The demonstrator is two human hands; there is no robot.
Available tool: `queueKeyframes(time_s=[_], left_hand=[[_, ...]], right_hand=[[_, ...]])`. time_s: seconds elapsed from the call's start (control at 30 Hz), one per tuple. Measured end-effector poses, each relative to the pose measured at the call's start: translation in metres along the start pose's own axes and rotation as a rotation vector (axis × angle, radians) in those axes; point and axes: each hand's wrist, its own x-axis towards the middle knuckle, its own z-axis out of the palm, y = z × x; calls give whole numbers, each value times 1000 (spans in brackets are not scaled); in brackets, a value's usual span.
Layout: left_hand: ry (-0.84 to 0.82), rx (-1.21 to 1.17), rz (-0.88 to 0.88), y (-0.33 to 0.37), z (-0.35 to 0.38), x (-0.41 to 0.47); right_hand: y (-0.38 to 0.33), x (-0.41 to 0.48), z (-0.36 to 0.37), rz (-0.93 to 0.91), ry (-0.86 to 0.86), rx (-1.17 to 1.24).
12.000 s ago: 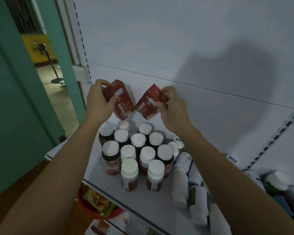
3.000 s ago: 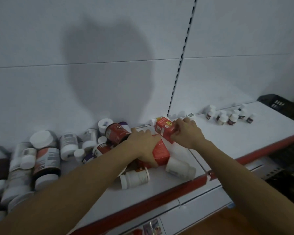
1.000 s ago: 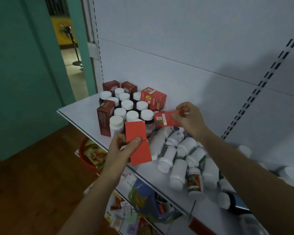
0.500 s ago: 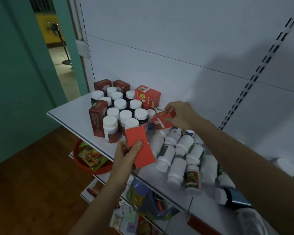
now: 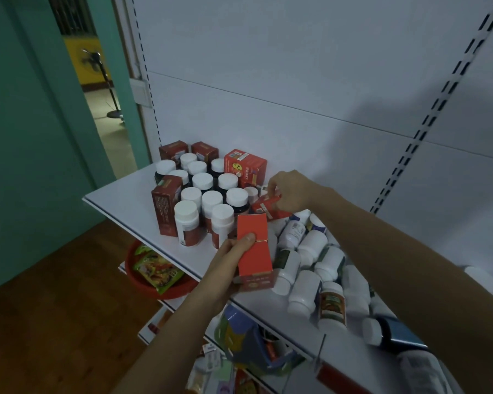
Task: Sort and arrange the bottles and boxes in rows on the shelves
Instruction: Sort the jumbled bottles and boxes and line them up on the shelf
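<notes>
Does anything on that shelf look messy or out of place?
Yes. Beside the upright rows of capped bottles, a heap of white bottles lies tipped over on the shelf, some overlapping, unlike the tidy rows.

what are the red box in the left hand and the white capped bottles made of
Red box in the left hand: likely thin cardboard, matte, with sharp folded edges and a flap seam. Small red box in the right hand: looks the same. Upright bottles: probably plastic, dark bodies, smooth white caps; glass cannot be ruled out.
</notes>
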Motion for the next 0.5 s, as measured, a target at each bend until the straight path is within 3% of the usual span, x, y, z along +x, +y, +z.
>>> queueKeyframes(time_s=[0.23,0.5], left_hand=[[-63,144,-1,3,11,-1],[-86,119,15,-1,15,-5]], right_hand=[[-3,-3,-13,8,-109,-84],[-23,7,-27,35,-250,-199]])
